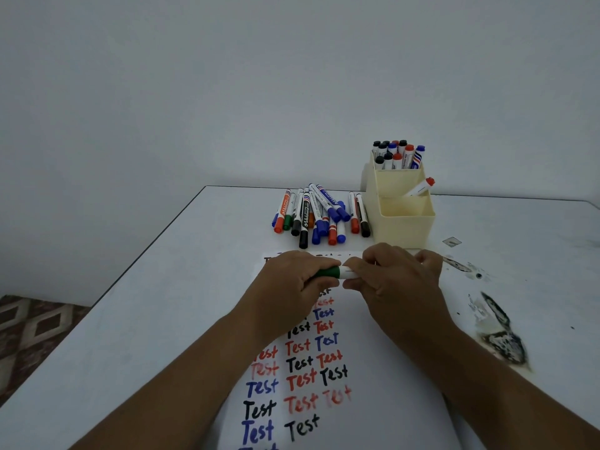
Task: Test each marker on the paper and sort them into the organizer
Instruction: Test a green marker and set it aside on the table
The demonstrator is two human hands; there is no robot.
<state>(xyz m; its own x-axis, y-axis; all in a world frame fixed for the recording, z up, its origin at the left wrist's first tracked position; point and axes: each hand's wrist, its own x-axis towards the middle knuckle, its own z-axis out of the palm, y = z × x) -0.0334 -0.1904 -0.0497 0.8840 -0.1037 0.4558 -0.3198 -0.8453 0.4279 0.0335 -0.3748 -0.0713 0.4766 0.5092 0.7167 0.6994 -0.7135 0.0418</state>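
Left hand [293,280] grips the green cap end of a marker [337,273]; right hand [389,277] grips its white barrel, over the paper [373,368]. Cap looks seated, hard to tell. Organizer [401,219] stands behind on the desk [162,303].

A white table [130,319] fills the floor of the view. Black scorch-like stains [500,336] mar its surface at three o'clock. A diamond-patterned rug [29,326] lies at nine o'clock, below a plain grey wall [227,92].

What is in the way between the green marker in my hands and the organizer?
Nothing visible blocks it. The green marker, held by the left hand and right hand, sits just before the organizer; the marker pile lies left of that path.
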